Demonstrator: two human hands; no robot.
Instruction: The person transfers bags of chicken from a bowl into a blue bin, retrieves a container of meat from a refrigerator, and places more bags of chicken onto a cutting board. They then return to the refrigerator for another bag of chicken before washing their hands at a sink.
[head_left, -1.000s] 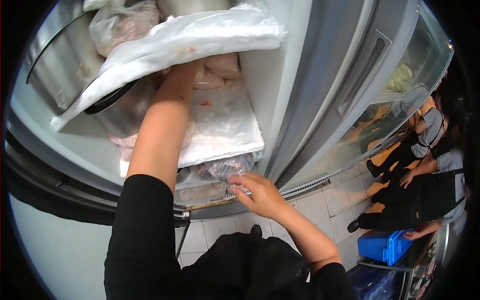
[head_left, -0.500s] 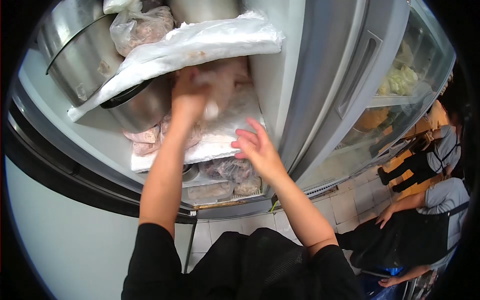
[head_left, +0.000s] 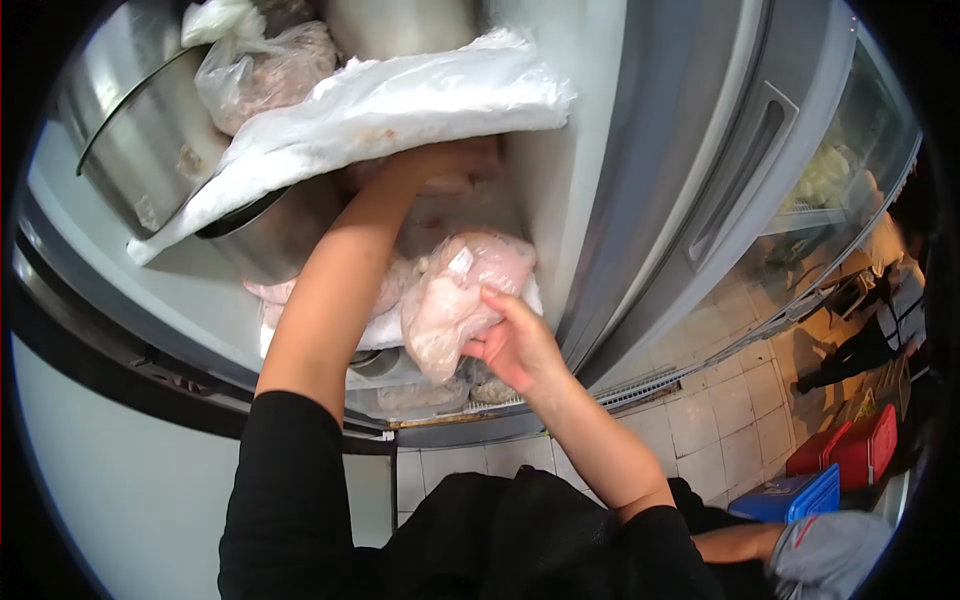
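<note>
I face an open fridge. My right hand point(head_left: 512, 346) grips a clear bag of pale raw meat point(head_left: 455, 292) in front of the middle shelf point(head_left: 385, 328). My left hand point(head_left: 440, 166) reaches deep into the fridge, under a sagging white plastic sheet point(head_left: 380, 100), and rests against pale packs at the back. Its fingers are partly hidden, so its grip is unclear. More bagged meat point(head_left: 430, 395) lies on the shelf below.
Steel pots point(head_left: 130, 130) point(head_left: 270, 228) stand on the left of the shelves, with a bag of meat point(head_left: 265, 62) above. The fridge door point(head_left: 720, 180) hangs open to the right. Blue point(head_left: 790, 494) and red point(head_left: 852, 450) crates sit on the tiled floor; another person's sleeve point(head_left: 830, 552) is at bottom right.
My right hand rose from the lower shelf and took hold of the bag of meat. My left hand let that bag go and pushed further back under the plastic sheet.
</note>
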